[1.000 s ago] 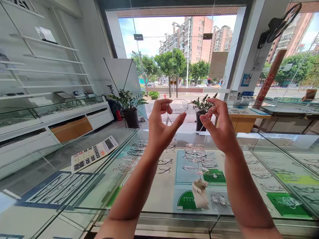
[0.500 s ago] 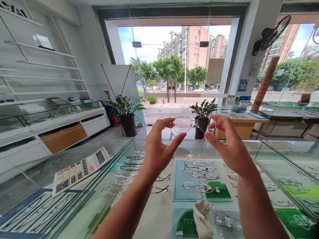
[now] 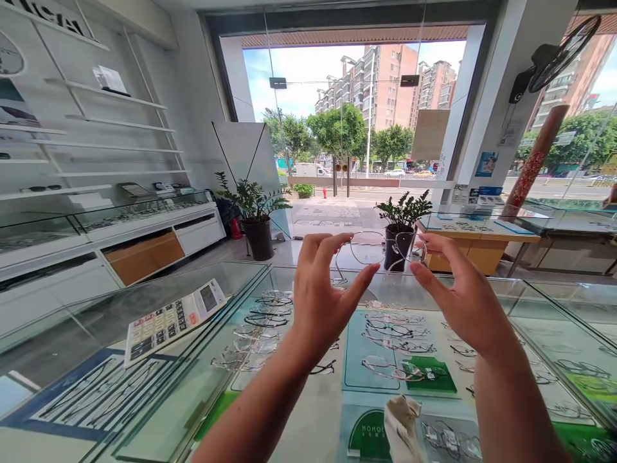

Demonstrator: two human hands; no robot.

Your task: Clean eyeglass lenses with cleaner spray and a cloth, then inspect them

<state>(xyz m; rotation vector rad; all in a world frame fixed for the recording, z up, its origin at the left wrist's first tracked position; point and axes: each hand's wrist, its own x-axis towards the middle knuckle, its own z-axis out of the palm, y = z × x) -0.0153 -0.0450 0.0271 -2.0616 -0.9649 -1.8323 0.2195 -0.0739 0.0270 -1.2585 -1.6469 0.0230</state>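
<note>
Above the glass counter, a pair of thin-rimmed eyeglasses [image 3: 368, 248] is held up between both hands, lenses side by side. My left hand [image 3: 324, 286] pinches the left outer end of the frame with its fingertips, its thumb reaching below the left lens. At the other end, the fingers of my right hand [image 3: 457, 292] close round the right side of the frame, thumb near the rim. One thin temple arm hangs down beside my left fingers. Under the hands lie rows of eyeglasses [image 3: 393, 328] in the display case. A crumpled beige cloth [image 3: 403, 427] lies nearer me.
A large calculator [image 3: 176, 321] rests on the glass at left, above a blue-edged tray [image 3: 106, 392] of frames. Several more glasses fill the counter [image 3: 308, 421]. Beyond stand two potted plants [image 3: 258, 238], a glass door, a side cabinet [image 3: 144, 251] and a wall fan [image 3: 563, 54].
The view has swung slightly left, so the room sits further right. The eyeglasses have turned a little in my hands, and a temple arm now shows more clearly below my left fingers.
</note>
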